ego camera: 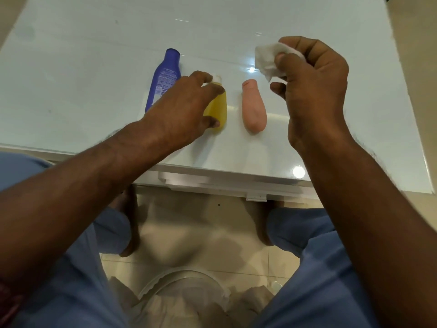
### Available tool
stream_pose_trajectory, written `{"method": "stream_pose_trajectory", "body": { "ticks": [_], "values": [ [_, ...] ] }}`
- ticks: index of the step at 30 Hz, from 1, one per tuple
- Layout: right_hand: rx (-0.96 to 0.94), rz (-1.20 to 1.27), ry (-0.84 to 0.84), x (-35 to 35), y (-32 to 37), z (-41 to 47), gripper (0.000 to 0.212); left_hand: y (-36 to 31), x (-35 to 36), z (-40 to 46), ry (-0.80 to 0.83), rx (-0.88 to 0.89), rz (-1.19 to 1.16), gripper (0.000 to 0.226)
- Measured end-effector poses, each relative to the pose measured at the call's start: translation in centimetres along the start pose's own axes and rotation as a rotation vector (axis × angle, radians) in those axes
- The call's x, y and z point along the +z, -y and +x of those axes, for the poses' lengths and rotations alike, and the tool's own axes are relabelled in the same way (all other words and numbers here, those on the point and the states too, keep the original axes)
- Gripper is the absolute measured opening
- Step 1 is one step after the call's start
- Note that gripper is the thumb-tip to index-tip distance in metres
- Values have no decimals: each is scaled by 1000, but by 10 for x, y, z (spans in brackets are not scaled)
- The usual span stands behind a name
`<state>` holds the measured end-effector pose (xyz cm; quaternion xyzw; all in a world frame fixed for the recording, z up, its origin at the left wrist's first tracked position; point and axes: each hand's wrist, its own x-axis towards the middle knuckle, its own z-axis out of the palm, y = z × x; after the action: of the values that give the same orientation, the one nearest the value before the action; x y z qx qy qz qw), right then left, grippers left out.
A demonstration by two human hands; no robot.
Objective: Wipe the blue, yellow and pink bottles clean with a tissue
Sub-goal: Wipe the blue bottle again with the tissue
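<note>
A glossy white counter (94,55) is filling the upper half of the view, reflecting ceiling lights as bright spots near the middle and at the near right corner. Its near edge is running across the picture at a slant, with a white fitting under the lip. Below it, a beige tiled floor (189,245) is showing between the person's knees in blue trousers (331,268), with a round translucent container (182,287) sitting on the floor near the bottom.

Three bottles are standing in a row on the counter, close to its near edge. The blue bottle (164,76) is standing on the left, the yellow bottle (218,107) in the middle with its white cap, and the pink bottle (254,107) on the right, each just apart from its neighbour.

The left hand (182,107) is reaching over the yellow bottle, its grip closing round it with fingers near the cap and thumb at the lower body. The right hand (314,86) is hovering above the counter to the right of the pink bottle, its grip pinching a crumpled white tissue (267,60) between thumb and fingers.

Bare counter is stretching wide behind the bottles and off to the left; on the right the far edge is angling down toward the near corner.
</note>
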<state>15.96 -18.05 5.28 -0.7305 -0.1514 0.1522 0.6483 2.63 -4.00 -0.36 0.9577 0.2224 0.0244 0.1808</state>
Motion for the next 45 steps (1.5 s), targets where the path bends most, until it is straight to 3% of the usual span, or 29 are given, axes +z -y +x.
{"method": "stream_pose_trajectory", "body": {
  "ticks": [5,8,12,15,19,21,24,26,28,30,32,34,37,40,42,45],
  "values": [
    [-9,19,-11,-3,0,2,22,12,-17,2,-82,14,2,76],
    [-19,58,-12,-5,-1,4,26,36,-32,6,-199,-182,152,87],
    [-20,77,26,-2,-6,5,25,57,-30,3,0,-395,241,90],
    [-24,47,87,1,-9,3,18,58,-29,3,32,-424,133,78],
    [-39,-11,160,7,-9,-2,17,50,-39,2,-99,-380,-15,56],
    [-104,-76,192,11,-10,-6,18,34,-43,-3,-137,-308,-276,42],
    [-267,-221,227,17,-13,-10,19,-2,-38,-12,-21,-223,-765,29],
    [-335,-269,244,18,-14,-12,20,-17,-31,-15,17,-250,-974,36],
    [-373,-295,289,18,-16,-16,20,-21,-32,-13,-57,-333,-1084,60],
    [-420,-316,393,20,-19,-26,23,-18,-36,-10,-175,-391,-1180,68],
    [-526,-385,467,25,-22,-37,23,-15,-38,-9,-231,-446,-1222,69],
    [-630,-429,442,27,-22,-37,18,-17,-32,-11,-190,-433,-1073,79],
    [-576,-373,218,20,-17,-14,15,-26,-18,-20,-92,-317,-873,80],
    [-504,-393,68,9,-14,3,17,-35,-11,-25,-11,-309,-941,67],
    [-555,-408,128,12,-16,-7,18,-36,-15,-21,-48,-323,-1019,73],
    [-752,-445,375,24,-21,-35,21,-30,-25,-17,-145,-372,-1169,83]
  ]
}}
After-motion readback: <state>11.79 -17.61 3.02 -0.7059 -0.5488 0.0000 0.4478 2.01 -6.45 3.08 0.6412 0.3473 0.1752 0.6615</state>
